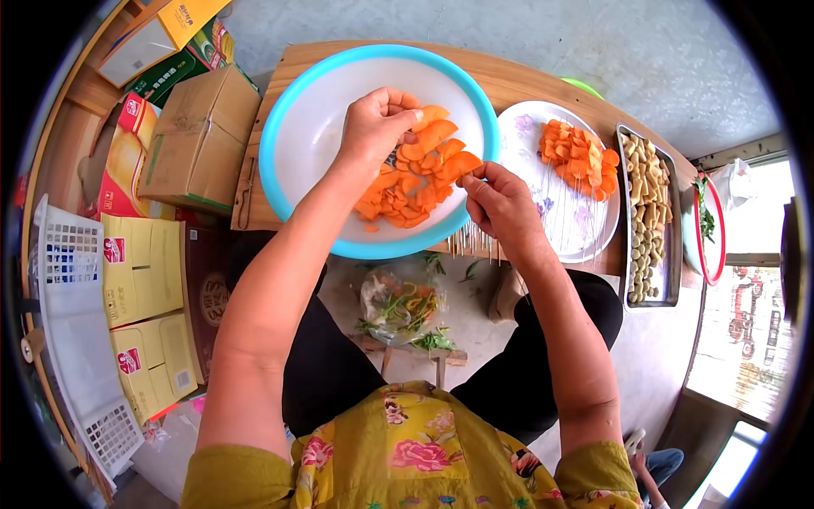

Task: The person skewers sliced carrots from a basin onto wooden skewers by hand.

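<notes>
Carrot slices between two bare hands, over a blue-rimmed basin

Nearest us, a mustard-yellow floral garment [424,454] and black trousers [331,369]; bare forearms reach forward from short sleeves. Left hand [381,127]: fingers curled inward, thumb tip at the edge of a slice; whether it grips anything, we cannot tell. Right hand [502,202]: thumb and forefinger pinch a carrot slice [459,165] at its edge. Below both, loose carrot slices [394,204] heap in the right part of the white basin [270,153], which sits on a wooden table [517,83].

Beside the basin we note thin sticks [472,241] at the table's near edge. Under the table, a clear plastic bag [398,297] of greens. To the right, a flower-patterned plate [521,144] bears skewered carrot slices [578,157]; next, a metal tray [665,280] of pale skewered pieces [646,199]. Beyond it, a red-rimmed bowl [691,236] with green leaves.

Off left we log a white plastic basket [68,356], yellow cartons [142,271] and a brown cardboard box [199,136]. Lower right, another person's denim-clad leg [664,465]. Farthest, grey floor [551,38].
</notes>
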Tool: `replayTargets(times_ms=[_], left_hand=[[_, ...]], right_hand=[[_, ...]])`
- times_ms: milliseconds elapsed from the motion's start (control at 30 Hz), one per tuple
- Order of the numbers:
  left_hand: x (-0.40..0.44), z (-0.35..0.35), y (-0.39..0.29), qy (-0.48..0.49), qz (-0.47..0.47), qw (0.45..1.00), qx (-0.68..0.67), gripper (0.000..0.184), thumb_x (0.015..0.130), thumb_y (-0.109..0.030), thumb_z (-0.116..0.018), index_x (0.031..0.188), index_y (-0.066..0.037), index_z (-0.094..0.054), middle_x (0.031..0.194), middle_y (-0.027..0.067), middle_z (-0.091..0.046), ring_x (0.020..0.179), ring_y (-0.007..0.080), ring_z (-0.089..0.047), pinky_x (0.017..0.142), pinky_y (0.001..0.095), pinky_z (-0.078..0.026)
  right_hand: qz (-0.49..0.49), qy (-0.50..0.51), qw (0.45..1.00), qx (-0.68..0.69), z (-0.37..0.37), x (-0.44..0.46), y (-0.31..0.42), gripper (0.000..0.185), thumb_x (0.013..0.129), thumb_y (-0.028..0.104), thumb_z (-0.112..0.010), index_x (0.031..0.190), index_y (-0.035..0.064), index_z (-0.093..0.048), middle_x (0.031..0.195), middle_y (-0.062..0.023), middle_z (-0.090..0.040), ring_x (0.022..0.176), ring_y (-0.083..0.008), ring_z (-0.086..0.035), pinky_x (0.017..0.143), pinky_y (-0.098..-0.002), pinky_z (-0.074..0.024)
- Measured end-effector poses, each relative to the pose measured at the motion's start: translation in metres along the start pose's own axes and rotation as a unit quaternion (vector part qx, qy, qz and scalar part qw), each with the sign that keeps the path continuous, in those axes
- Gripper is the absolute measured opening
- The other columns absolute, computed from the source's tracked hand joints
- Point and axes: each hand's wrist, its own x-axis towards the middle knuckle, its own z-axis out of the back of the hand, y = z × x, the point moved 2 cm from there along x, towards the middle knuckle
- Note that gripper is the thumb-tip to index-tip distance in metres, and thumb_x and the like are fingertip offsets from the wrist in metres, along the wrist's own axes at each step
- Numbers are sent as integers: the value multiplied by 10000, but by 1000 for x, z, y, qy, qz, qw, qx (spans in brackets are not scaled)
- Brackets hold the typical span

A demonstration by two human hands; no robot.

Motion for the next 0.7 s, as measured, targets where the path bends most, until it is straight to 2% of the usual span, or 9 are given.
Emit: replayTargets(times_ms=[67, 133, 200, 367, 433, 533, 600, 633, 700], left_hand=[[-1, -1, -2, -13, -25, 1000, 13, 101, 798, -36, -636, 876, 25, -614, 796, 76, -648, 674, 128, -631, 611, 248, -537], [-2, -3, -6, -50, -61, 990, 117, 99, 789, -43, -642, 865, 19, -624, 769, 68, -649, 662, 124, -634, 594, 250, -531], [-1, -3, -4, -54, -69, 989, 117, 93, 786, -42, -641, 857, 16, -626, 762, 68, -651, 651, 123, -634, 592, 253, -530], [-1, -3, -2, -58, -61, 995, 61, 92, 778, -48, -643, 847, 13, -631, 747, 70, -659, 627, 124, -632, 591, 258, -527], [-2, -4, -4, -52, -54, 990, 121, 78, 825, -29, -622, 886, 20, -616, 797, 59, -633, 706, 105, -618, 630, 234, -542], [-1, -6, -4, -85, -111, 981, 131, 98, 775, -60, -646, 839, 14, -638, 716, 66, -660, 614, 125, -634, 580, 265, -528], [0, -5, -3, -84, -107, 982, 128, 99, 776, -58, -645, 841, 16, -639, 721, 70, -661, 614, 124, -633, 578, 266, -530], [0, -5, -3, -82, -103, 983, 124, 99, 776, -56, -644, 842, 18, -639, 726, 73, -662, 614, 123, -633, 576, 267, -532], [1, -5, -2, -81, -94, 986, 108, 97, 777, -53, -644, 841, 19, -638, 732, 75, -662, 614, 122, -631, 576, 265, -532]], right_hand=[[29, -12, 998, -45, 1, 2, -4, 124, 915, 129, -549, 881, 10, -552, 545, 10, -475, 472, -51, -393, 436, -222, -309], [59, -24, 994, -90, 1, 4, -8, 130, 915, 125, -548, 882, 0, -557, 542, 6, -486, 474, -53, -407, 443, -228, -322], [125, -61, 973, -185, 0, 2, -8, 144, 910, 115, -544, 866, -20, -566, 544, -11, -511, 482, -64, -440, 460, -241, -349], [73, -43, 987, -134, 2, 3, -5, 149, 903, 107, -539, 855, -30, -571, 545, -37, -516, 498, -87, -470, 479, -268, -377], [57, -36, 992, -110, 2, 3, -5, 151, 902, 108, -538, 858, -32, -572, 545, -46, -516, 501, -95, -476, 484, -277, -385], [111, -69, 972, -194, -1, -1, -4, 154, 902, 113, -538, 868, -34, -575, 549, -53, -522, 502, -101, -482, 491, -279, -394], [183, -103, 943, -257, -3, -3, -2, 155, 898, 113, -542, 872, -36, -577, 555, -60, -531, 500, -108, -486, 494, -281, -400], [183, -103, 943, -258, -2, -3, -1, 155, 898, 113, -542, 872, -36, -577, 555, -60, -531, 500, -108, -486, 494, -281, -400], [103, -68, 972, -200, 2, -1, -1, 153, 896, 112, -544, 874, -35, -577, 553, -63, -533, 502, -112, -490, 498, -285, -406]])
